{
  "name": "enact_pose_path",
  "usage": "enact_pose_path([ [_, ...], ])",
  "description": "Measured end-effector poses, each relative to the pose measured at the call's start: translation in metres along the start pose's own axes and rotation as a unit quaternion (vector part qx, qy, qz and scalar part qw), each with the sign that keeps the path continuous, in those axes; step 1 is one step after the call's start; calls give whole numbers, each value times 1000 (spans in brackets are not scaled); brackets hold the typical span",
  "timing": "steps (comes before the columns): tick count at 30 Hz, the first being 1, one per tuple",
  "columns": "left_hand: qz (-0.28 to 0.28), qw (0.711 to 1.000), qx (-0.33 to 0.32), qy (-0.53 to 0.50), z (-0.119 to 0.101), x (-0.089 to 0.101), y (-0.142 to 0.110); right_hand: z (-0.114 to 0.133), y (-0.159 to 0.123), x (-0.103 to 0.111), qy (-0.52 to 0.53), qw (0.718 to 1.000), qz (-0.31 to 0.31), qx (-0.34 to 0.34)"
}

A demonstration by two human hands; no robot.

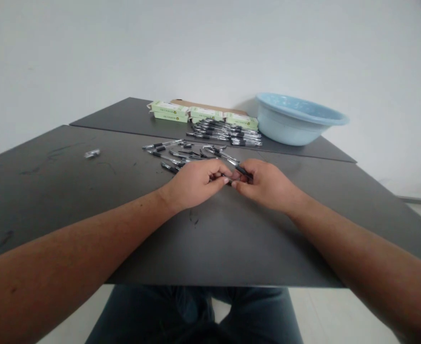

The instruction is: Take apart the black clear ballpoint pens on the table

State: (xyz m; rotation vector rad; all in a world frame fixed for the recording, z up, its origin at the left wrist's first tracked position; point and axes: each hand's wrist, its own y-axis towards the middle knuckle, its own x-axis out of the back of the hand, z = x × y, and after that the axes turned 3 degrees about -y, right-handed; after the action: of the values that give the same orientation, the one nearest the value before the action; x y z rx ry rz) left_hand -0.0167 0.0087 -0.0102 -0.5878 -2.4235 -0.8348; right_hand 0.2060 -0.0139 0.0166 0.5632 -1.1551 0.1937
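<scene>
Over the near middle of the table, my left hand (201,182) and my right hand (264,185) meet with their fingertips almost touching. A pen (242,168) with a clear barrel and black grip slants out of my closed right hand, pointing up and left. Thumb and fingers of my left hand are pinched at a small dark piece (229,182) between both thumbs; its kind is too small to tell. Just beyond my hands lie loose pens and pen parts (174,155), some partly hidden behind my left hand.
A pile of clear pens with black grips (228,131) lies farther back. Behind it stand green-and-white boxes (169,111), stacked in places. A light blue basin (292,124) stands at the back right. A small clear bundle (92,153) rests at left on the dark table (210,253).
</scene>
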Motion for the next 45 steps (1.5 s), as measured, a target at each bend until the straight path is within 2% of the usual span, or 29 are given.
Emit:
enact_pose_path([
  [5,-60,990,84,-95,18,5,7,-29,-2,8,-32,996,-3,88],
  [9,-80,978,118,-150,23,7,11,-44,-2,6,-40,995,4,86],
  [18,-43,979,113,-166,16,2,8,-26,-3,4,-61,992,15,113],
  [27,-43,980,105,-163,18,2,8,-25,-4,3,-53,991,20,119],
  [35,-14,984,104,-143,17,2,6,-23,-5,2,-48,991,17,122],
  [45,-4,976,111,-185,17,-1,6,-22,-5,4,-50,995,17,90],
])
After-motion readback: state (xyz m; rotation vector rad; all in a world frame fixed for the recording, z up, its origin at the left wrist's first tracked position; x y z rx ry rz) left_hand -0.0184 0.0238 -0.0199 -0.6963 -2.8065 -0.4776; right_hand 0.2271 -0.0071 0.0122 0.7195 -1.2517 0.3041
